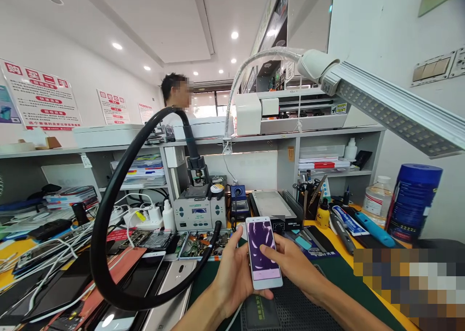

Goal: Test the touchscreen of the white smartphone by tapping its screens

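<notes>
A white smartphone (257,281) is held upright, tilted back, with its lit screen facing me. Purple and white shapes fill most of the screen. My left hand (232,268) is closed around the phone's left side and back, its fingertips showing below the bottom edge. My right hand (294,263) grips the right edge, with the thumb lying on the middle of the screen; its other fingers are partly hidden behind the phone. Below the phone lies a dark perforated mat (298,311) with a dark flat piece bearing green print (259,311).
A thick black hose (95,214) loops on the left from the hot-air station (196,212). Several phones, cables and circuit boards (203,244) crowd the left. A lamp (392,108) overhangs the right, above bottles and a blue canister (412,200). A person (176,93) is beyond the shelf.
</notes>
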Demonstrator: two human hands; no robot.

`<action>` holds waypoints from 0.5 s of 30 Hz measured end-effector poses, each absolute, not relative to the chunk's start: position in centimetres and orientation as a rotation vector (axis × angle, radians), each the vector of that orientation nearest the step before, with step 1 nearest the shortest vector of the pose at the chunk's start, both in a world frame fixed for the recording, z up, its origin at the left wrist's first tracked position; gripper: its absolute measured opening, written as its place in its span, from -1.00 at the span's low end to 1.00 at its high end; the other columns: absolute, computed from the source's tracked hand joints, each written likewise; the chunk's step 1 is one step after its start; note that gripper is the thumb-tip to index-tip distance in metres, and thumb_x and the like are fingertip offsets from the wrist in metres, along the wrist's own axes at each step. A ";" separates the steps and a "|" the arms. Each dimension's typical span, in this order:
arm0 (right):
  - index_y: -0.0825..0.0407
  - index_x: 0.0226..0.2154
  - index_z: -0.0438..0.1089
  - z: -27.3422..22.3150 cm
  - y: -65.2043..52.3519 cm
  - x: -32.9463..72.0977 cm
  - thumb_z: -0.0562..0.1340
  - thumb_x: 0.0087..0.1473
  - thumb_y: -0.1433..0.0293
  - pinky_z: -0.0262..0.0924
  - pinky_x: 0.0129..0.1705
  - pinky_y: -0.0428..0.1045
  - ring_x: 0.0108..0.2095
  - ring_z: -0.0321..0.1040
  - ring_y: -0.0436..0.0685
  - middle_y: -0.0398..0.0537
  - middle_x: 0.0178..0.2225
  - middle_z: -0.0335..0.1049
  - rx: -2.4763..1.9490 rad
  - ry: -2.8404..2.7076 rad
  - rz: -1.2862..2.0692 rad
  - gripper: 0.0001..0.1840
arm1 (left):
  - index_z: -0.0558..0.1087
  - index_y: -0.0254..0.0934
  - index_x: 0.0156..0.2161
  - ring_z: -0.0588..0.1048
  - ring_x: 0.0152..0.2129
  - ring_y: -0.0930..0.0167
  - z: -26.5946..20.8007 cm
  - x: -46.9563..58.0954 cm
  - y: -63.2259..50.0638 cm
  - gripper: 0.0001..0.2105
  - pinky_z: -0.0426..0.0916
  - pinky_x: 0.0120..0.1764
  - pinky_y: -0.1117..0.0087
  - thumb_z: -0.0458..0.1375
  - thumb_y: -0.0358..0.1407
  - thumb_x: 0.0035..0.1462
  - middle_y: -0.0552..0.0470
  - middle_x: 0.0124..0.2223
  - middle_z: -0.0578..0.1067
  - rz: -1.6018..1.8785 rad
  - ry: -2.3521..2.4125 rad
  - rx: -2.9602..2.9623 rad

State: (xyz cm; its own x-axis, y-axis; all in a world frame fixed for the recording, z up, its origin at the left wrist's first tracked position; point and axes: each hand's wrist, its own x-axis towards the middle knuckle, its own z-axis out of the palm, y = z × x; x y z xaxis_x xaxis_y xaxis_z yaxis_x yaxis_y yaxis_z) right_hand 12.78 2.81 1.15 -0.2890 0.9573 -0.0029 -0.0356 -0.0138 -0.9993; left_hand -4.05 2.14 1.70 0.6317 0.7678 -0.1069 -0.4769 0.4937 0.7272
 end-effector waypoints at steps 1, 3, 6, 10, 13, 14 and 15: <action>0.03 -0.07 0.45 1.2 2.9 12.9 0.34 0.08 0.06 0.28 -0.18 0.03 -0.19 0.46 0.21 -0.03 -0.23 0.55 -1.037 -1.380 1.474 -0.52 | 0.43 -0.37 0.12 0.51 -0.37 0.20 1.7 -4.1 2.2 -0.26 0.47 -0.51 0.26 -0.03 0.26 0.17 -0.21 -0.22 0.50 0.785 0.454 0.712; 0.02 -0.03 0.44 1.3 3.1 13.2 0.30 0.10 0.02 0.31 -0.23 0.06 -0.23 0.48 0.23 0.01 -0.21 0.56 -1.027 -1.356 1.548 -0.49 | 0.42 -0.36 0.13 0.52 -0.35 0.18 1.7 -4.1 2.2 -0.26 0.47 -0.51 0.26 -0.02 0.26 0.16 -0.21 -0.20 0.50 0.786 0.442 0.695; 0.01 -0.05 0.43 1.7 3.2 13.5 0.23 0.15 0.01 0.32 -0.27 0.04 -0.25 0.48 0.20 0.03 -0.19 0.55 -0.993 -1.309 1.615 -0.51 | 0.43 -0.36 0.11 0.51 -0.38 0.21 1.7 -4.1 2.3 -0.27 0.48 -0.52 0.25 -0.01 0.26 0.16 -0.17 -0.22 0.48 0.793 0.416 0.674; 0.04 -0.13 0.44 1.8 3.2 13.5 0.19 0.18 0.04 0.32 -0.30 0.03 -0.29 0.48 0.17 0.02 -0.24 0.54 -0.984 -1.274 1.635 -0.57 | 0.45 -0.38 0.07 0.52 -0.39 0.21 1.7 -4.0 2.3 -0.28 0.49 -0.54 0.25 0.01 0.26 0.16 -0.14 -0.26 0.47 0.789 0.420 0.661; 0.03 -0.05 0.43 1.7 3.2 13.3 0.20 0.18 0.11 0.32 -0.31 0.02 -0.29 0.48 0.17 0.02 -0.22 0.54 -0.961 -1.280 1.639 -0.59 | 0.45 -0.39 0.07 0.53 -0.38 0.20 1.7 -4.1 2.5 -0.26 0.48 -0.56 0.25 -0.01 0.28 0.15 -0.17 -0.23 0.48 0.785 0.425 0.646; 0.01 -0.02 0.41 1.7 3.2 13.3 0.20 0.17 0.15 0.31 -0.33 0.01 -0.31 0.47 0.15 0.01 -0.22 0.54 -0.954 -1.281 1.632 -0.59 | 0.44 -0.39 0.08 0.53 -0.38 0.20 1.7 -4.2 2.5 -0.25 0.48 -0.55 0.26 -0.01 0.28 0.15 -0.18 -0.22 0.49 0.784 0.417 0.640; 0.00 0.02 0.40 1.6 3.3 13.3 0.21 0.15 0.17 0.30 -0.35 -0.01 -0.33 0.47 0.14 -0.01 -0.23 0.54 -0.950 -1.282 1.621 -0.58 | 0.44 -0.38 0.09 0.53 -0.38 0.21 1.6 -4.2 2.6 -0.25 0.48 -0.55 0.26 -0.01 0.28 0.15 -0.18 -0.21 0.49 0.783 0.408 0.636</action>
State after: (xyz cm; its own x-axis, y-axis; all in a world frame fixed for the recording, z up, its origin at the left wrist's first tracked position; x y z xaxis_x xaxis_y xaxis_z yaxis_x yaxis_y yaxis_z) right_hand 13.28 3.25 1.60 -0.3600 0.9310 -0.0610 -0.1555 -0.1243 -0.9800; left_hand -4.24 2.59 1.64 0.6471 0.7549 -0.1067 -0.5201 0.5394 0.6623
